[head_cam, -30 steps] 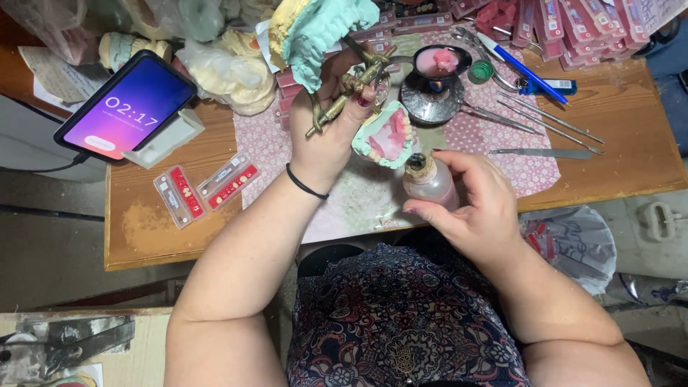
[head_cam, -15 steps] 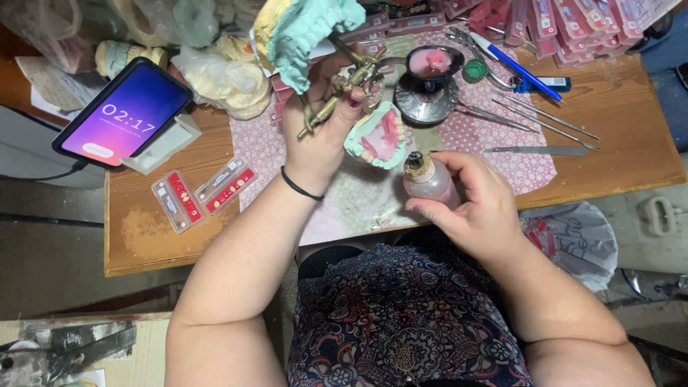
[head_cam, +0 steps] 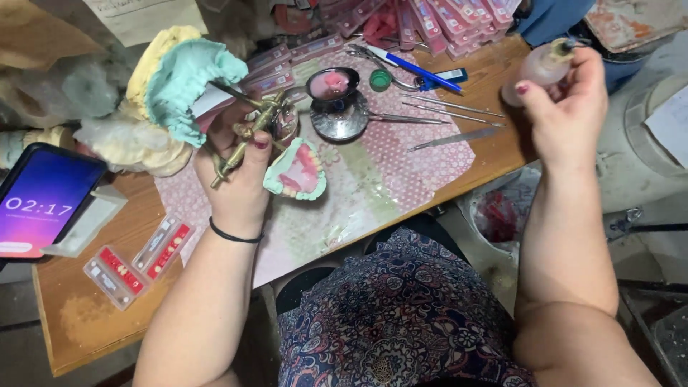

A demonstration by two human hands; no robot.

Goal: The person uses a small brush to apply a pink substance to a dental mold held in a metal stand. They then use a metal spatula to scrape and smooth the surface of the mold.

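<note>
My left hand [head_cam: 240, 175] grips a brass hinged dental articulator [head_cam: 247, 136] that carries a pale green and yellow plaster cast [head_cam: 175, 82], held above the left of the table. A green denture model with pink gums and white teeth [head_cam: 297, 170] lies on the patterned pink mat [head_cam: 373, 179] just right of that hand. My right hand [head_cam: 566, 107] is raised off the right end of the table, closed around a small clear squeeze bottle with a tan nozzle [head_cam: 537, 64].
A small round bowl with pink material [head_cam: 333, 86] sits on a metal dish. Several metal dental tools [head_cam: 444, 115], a blue pen [head_cam: 408, 66], a green cap [head_cam: 380, 79], pink tooth-card strips [head_cam: 444, 18], a lit phone [head_cam: 43, 201] and small tooth cards [head_cam: 136, 258] lie on the wooden table [head_cam: 86, 315].
My right hand has lifted the bottle from the mat in front of me up and far to the right. The left hand keeps holding the articulator in much the same place.
</note>
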